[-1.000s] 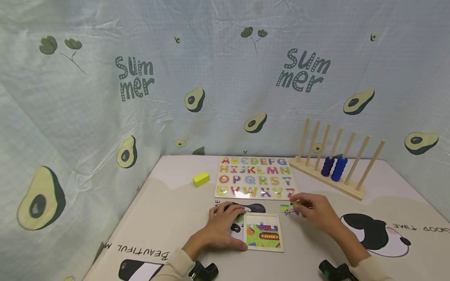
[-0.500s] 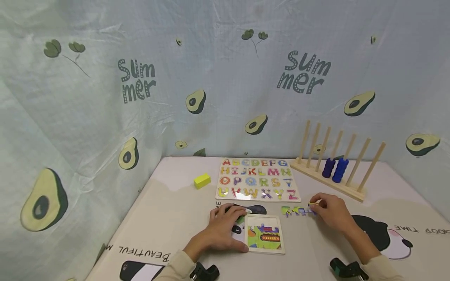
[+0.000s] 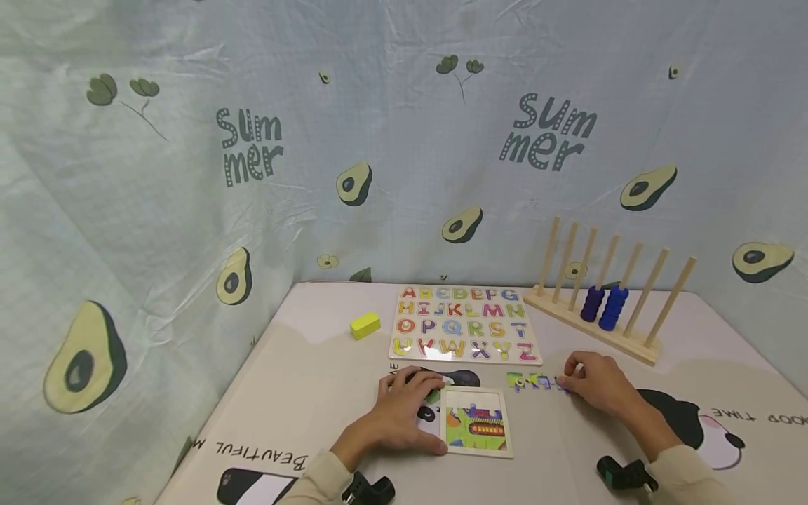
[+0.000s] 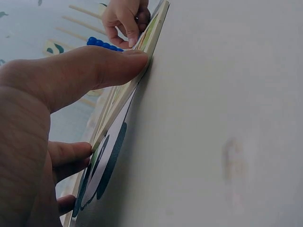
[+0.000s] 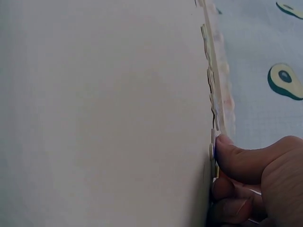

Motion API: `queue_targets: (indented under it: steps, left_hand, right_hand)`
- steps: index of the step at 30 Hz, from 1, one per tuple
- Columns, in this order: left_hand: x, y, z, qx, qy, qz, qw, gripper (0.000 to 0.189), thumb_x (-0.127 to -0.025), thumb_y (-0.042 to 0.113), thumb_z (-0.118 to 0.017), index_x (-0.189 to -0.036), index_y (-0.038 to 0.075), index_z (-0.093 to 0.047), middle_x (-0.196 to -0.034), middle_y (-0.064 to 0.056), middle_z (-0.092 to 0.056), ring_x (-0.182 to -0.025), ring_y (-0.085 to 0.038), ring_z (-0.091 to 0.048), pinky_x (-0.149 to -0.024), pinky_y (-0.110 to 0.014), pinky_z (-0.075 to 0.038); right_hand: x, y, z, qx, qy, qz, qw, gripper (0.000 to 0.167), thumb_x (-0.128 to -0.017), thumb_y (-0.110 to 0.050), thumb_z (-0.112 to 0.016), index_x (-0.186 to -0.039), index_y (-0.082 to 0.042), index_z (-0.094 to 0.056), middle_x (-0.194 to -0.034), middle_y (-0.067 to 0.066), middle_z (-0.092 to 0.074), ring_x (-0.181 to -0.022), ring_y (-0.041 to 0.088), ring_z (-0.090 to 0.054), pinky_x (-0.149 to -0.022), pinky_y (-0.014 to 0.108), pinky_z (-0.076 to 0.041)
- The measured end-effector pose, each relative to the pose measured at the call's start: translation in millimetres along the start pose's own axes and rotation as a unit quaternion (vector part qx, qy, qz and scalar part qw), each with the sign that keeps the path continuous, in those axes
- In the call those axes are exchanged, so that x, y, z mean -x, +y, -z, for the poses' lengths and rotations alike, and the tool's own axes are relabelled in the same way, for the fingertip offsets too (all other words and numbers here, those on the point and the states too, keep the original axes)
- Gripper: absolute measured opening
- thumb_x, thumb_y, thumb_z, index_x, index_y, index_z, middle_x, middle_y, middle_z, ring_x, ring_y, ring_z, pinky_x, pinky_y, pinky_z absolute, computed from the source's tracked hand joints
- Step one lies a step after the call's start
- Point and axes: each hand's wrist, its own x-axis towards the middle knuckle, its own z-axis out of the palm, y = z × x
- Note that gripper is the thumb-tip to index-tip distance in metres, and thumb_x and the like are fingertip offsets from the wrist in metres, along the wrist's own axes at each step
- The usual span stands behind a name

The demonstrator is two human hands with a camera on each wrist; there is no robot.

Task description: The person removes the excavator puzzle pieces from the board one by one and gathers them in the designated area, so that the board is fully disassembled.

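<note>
A small square wooden puzzle tray (image 3: 508,449) lies on the table, its lower part filled with a picture of a tracked vehicle and its far strip bare. My left hand (image 3: 399,415) rests along its left side, thumb (image 4: 125,65) on the near corner and spread fingers at the far one. To the tray's upper right, loose jigsaw pieces (image 3: 529,381) form a short row. At that row's right end my right hand (image 3: 598,384) pinches a puzzle piece (image 5: 213,149) between thumb and fingers, close over the table; the fingers hide most of it.
Behind the tray lies an alphabet puzzle board (image 3: 467,327). A yellow block (image 3: 365,325) sits to its left. A wooden peg rack (image 3: 593,324) with dark purple and blue beads (image 3: 612,308) stands at the back right. Printed curtain (image 3: 404,140) rises behind the table.
My right hand has moved right from beside the loose pieces to the end of their row, uncovering more of them. The left hand and the tray have stayed in place.
</note>
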Motion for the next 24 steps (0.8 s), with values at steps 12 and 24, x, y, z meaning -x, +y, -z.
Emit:
queue_targets:
  steps: [12, 24]
  left_hand:
    - [0.1, 1.3, 1.7, -0.008, -0.001, -0.005, 1.0, 0.097, -0.065, 0.066, -0.08, -0.147, 0.027, -0.05, -0.155, 0.011, -0.041, -0.148, -0.028, -0.023, -0.112, -0.058, -0.019]
    - [0.4, 1.7, 2.4, -0.011, 0.003, -0.006, 0.9999, 0.097, -0.064, 0.066, -0.081, -0.147, 0.026, -0.05, -0.154, 0.011, -0.042, -0.147, -0.028, -0.023, -0.111, -0.058, -0.019]
  right_hand:
    - [1.4, -3.4, 3.2, -0.012, -0.007, -0.021, 0.9997, 0.022, -0.094, -0.027, -0.073, -0.095, -0.007, -0.063, -0.067, -0.001, -0.055, -0.063, 0.015, -0.049, -0.056, 0.031, -0.037]
    - [3.1, -43.4, -4.0, -0.021, -0.011, 0.021, 0.9995, 0.019, -0.094, -0.024, -0.072, -0.1, -0.008, -0.063, -0.067, 0.0, -0.051, -0.062, 0.016, -0.048, -0.054, 0.028, -0.038]
